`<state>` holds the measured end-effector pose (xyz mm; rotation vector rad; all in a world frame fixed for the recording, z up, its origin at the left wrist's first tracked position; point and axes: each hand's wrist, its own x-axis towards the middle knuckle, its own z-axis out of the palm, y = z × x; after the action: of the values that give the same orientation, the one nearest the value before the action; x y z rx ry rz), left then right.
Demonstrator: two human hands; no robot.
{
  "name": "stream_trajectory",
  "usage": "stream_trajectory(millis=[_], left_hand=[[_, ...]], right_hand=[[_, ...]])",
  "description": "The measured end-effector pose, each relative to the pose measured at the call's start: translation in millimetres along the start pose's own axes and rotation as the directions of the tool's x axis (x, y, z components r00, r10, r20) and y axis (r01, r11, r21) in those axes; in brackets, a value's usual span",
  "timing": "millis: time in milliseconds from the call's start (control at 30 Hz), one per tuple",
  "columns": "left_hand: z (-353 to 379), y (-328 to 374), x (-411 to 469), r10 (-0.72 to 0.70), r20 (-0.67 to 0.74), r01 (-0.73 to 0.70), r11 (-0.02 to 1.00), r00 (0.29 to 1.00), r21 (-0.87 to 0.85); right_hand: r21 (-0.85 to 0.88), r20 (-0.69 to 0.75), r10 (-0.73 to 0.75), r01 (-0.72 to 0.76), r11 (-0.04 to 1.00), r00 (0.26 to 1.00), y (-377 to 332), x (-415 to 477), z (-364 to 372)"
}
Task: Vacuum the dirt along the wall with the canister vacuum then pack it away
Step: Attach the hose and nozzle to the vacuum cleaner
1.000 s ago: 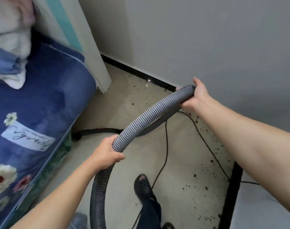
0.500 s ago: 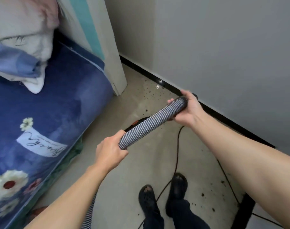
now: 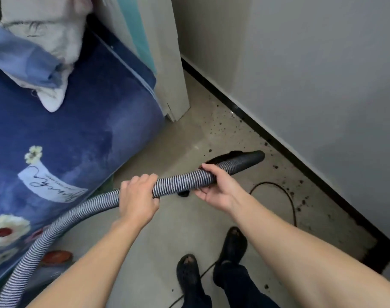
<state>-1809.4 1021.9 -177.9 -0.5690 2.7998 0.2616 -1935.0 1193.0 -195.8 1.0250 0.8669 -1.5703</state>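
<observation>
We hold the hose (image 3: 183, 183) with both grips at the centre of the view. Our left grip (image 3: 138, 196) is clenched round the ribbed hose from above, knuckles up. Our right grip (image 3: 216, 187), just beside it toward 3 o'clock, grasps the hose more loosely, with the fingers over the top and the thumb curled beneath.

The hose comes in from 7 o'clock, runs up alongside the bed (image 3: 67, 130) and passes through both grips. It ends in a black nozzle (image 3: 249, 158) that points toward 2 o'clock, near the baseboard (image 3: 278, 141) but apart from it. We cannot tell whether the nozzle touches the floor (image 3: 178, 230).

Dirt (image 3: 303, 200) lies as dark specks on the floor along the baseboard, from 1 o'clock down to 4 o'clock, below the wall (image 3: 323, 85). A black cord (image 3: 278, 185) loops on the floor at 3 o'clock, between our right forearm and the dirt. Our two black shoes (image 3: 188, 272) stand at 6 o'clock.

The bed fills the side from 8 to 11 o'clock, with a blue floral cover and a heap of pale cloth (image 3: 45, 30) at 11 o'clock. A white panel (image 3: 167, 63) stands upright at 12 o'clock, at the bed's end.
</observation>
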Motion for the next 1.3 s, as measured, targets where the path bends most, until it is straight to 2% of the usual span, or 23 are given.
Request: stream_trajectory(millis=[67, 167, 233, 333, 400, 500, 567, 700, 800, 1000, 1100, 1167, 1300], left_hand=[[6, -12, 0, -0.003, -0.009, 0.003, 1.0, 1.0, 0.014], [18, -47, -12, -0.042, 0.002, 0.042, 0.999, 0.999, -0.011], [28, -68, -21, -0.076, 0.06, 0.076, 0.997, 0.995, -0.005], [48, -87, -19, -0.171, 0.077, 0.168, 0.985, 0.982, 0.043], [63, -83, -3, -0.18, 0.024, 0.179, 0.982, 0.983, 0.06], [96, -65, 23, 0.002, 0.003, -0.002, 1.0, 1.0, 0.0], [121, -67, 32, 0.025, 0.013, -0.025, 0.999, 1.0, -0.045], [181, -118, 26, 0.042, -0.003, -0.042, 0.992, 0.999, -0.121], [224, -150, 22, 0.036, -0.004, -0.036, 0.984, 0.999, -0.172], [288, -172, 34, -0.051, 0.04, 0.057, 0.98, 0.998, -0.188], [307, -186, 41, -0.263, 0.068, 0.27, 0.952, 0.962, -0.145], [307, -173, 54, -0.319, 0.003, 0.314, 0.932, 0.948, -0.182], [299, -121, 92, -0.112, -0.184, 0.043, 0.937, 0.976, -0.345]], right_hand=[[0.108, 0.028, -0.053, 0.05, 0.993, 0.998, -16, 6, 1], [0.277, -0.173, -0.117, 0.162, 0.947, 0.978, -63, 24, -24], [0.246, -0.272, -0.086, 0.156, 0.957, 0.959, -74, 32, -37], [0.214, -0.311, -0.054, 0.125, 0.969, 0.949, -58, 49, -42], [0.19, -0.227, -0.053, 0.098, 0.977, 0.973, -31, 63, -37], [0.092, -0.027, 0.01, -0.008, 0.996, 1.0, 17, 82, -21], [0.119, 0.021, -0.001, -0.002, 0.993, 1.0, 34, 99, -15], [0.319, -0.172, -0.082, 0.134, 0.938, 0.982, 21, 151, -47], [0.38, -0.275, -0.083, 0.187, 0.906, 0.958, 13, 190, -79], [0.288, -0.505, -0.007, 0.176, 0.941, 0.863, 26, 250, -96], [0.156, -0.35, -0.061, 0.122, 0.98, 0.935, 42, 259, -82], [0.135, -0.202, -0.12, 0.149, 0.98, 0.972, 49, 259, -61], [0.147, 0.048, -0.16, 0.151, 0.978, 0.986, 61, 278, -25]])
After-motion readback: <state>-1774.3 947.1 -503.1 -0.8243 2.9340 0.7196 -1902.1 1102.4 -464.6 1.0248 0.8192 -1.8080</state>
